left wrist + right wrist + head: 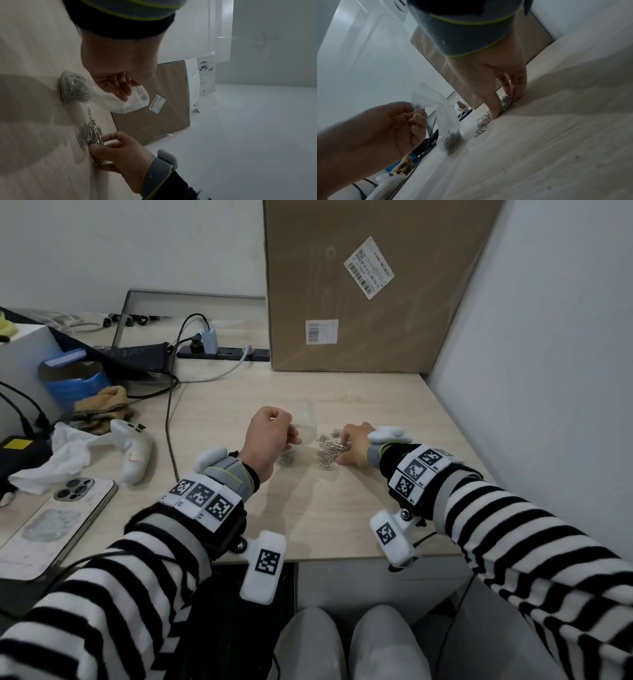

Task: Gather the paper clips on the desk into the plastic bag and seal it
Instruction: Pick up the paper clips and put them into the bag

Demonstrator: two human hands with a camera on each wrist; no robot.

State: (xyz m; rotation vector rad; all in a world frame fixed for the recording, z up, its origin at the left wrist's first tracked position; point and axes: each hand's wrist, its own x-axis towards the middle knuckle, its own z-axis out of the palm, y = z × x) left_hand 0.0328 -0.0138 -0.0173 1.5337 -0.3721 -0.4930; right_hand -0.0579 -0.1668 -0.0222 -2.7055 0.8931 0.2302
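A loose pile of silver paper clips (329,453) lies on the pale wooden desk (342,518) between my hands. My right hand (344,445) reaches into the pile, thumb and curled fingers pinching a bunch of clips (91,132) against the desk (539,135). My left hand (291,436) grips the mouth of a small clear plastic bag (118,100) and holds it up. The bag's bottom rests on the desk, with a clump of clips (452,140) inside it. In the right wrist view the bag (443,112) hangs from the left hand (418,113), just left of the pile (482,124).
A big cardboard box (370,285) stands behind the clips and a white wall (548,337) closes the right side. A cable (169,412), a white game controller (133,450), a phone (51,525) and a power strip (222,354) lie to the left.
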